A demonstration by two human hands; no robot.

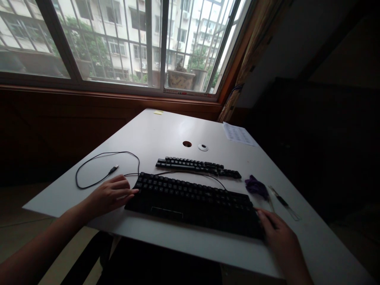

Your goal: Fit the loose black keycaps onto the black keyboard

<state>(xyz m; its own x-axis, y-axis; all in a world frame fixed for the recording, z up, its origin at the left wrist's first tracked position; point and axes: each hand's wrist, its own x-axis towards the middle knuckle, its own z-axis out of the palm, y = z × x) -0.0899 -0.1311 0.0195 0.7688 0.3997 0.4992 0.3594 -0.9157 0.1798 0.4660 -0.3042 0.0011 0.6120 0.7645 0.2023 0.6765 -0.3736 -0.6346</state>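
A black keyboard (192,209) lies near the front edge of the white table, keys on its far rows and a dark, flat near part. At its left end, my left hand (114,192) grips the edge with fingertips. My right hand (277,229) holds the opposite end, thumb on top and fingers curled at the side. Just behind the keyboard stand rows of loose black keycaps (190,164). The keyboard's cable (97,154) loops out to the left and ends in a USB plug (113,169).
Right of the keyboard lie a purple cloth (255,187) and a slim tool with a wire loop (285,204). A round hole (187,144) and its white cover (203,147) are mid-table. Printed paper (239,134) rests at the back right, a yellow note (158,113) at the far edge.
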